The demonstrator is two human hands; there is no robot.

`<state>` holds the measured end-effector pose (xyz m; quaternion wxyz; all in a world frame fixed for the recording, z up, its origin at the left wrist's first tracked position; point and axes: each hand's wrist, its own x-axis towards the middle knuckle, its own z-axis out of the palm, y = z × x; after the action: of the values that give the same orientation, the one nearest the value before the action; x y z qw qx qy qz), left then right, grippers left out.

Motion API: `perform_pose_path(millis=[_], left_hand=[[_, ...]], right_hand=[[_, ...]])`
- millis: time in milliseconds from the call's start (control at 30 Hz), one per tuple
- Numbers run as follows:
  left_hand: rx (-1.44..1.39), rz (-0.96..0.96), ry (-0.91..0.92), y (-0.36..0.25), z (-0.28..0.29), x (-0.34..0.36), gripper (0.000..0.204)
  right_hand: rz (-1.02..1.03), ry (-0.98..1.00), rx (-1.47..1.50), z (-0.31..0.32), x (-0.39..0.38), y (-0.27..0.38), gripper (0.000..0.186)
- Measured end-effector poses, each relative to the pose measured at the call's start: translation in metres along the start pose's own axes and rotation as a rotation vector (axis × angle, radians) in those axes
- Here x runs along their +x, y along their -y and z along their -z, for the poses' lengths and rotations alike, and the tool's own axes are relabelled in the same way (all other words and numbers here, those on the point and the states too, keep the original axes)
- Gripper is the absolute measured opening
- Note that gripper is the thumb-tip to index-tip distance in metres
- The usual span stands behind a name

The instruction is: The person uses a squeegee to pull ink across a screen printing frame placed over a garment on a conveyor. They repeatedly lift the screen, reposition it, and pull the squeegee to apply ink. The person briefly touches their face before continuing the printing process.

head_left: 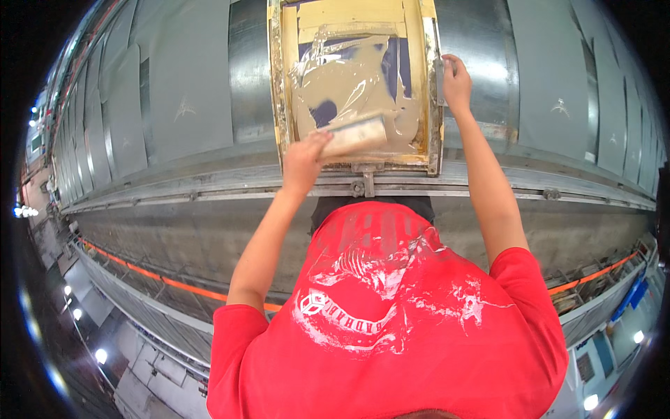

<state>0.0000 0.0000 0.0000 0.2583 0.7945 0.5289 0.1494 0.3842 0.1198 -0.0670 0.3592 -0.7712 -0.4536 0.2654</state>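
My left hand (304,160) is wrapped round the end of a pale, long squeegee (357,135), which lies slanted low across a screen-printing frame (430,133). Glossy beige-grey ink (342,87) is smeared over the screen, with dark purple patches (402,70) showing and a yellowish band along the top. My right hand (456,87) is closed on the frame's right side, at a narrow metal piece (440,98). My red, paint-marked T-shirt (391,328) fills the lower middle.
A long table of grey panels (188,84) and bare metal stretches to both sides of the frame. A metal rail (244,188) with fittings runs along its near edge. Behind me are an orange strip (164,278) and another long table (139,307).
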Motion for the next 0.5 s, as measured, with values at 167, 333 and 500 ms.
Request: perform_pose_path(millis=[167, 333, 500], left_hand=[[0.19, -0.244, 0.05, 0.009, 0.007, -0.019, 0.042], [0.206, -0.251, -0.088, 0.019, -0.013, 0.038, 0.048], [0.014, -0.162, -0.079, 0.05, 0.016, 0.164, 0.038]], right_hand=[[-0.015, 0.043, -0.083, -0.014, -0.003, 0.014, 0.025], [0.323, 0.018, -0.623, 0.014, -0.003, 0.021, 0.033], [0.664, 0.302, -0.344, 0.009, -0.01, 0.139, 0.041]])
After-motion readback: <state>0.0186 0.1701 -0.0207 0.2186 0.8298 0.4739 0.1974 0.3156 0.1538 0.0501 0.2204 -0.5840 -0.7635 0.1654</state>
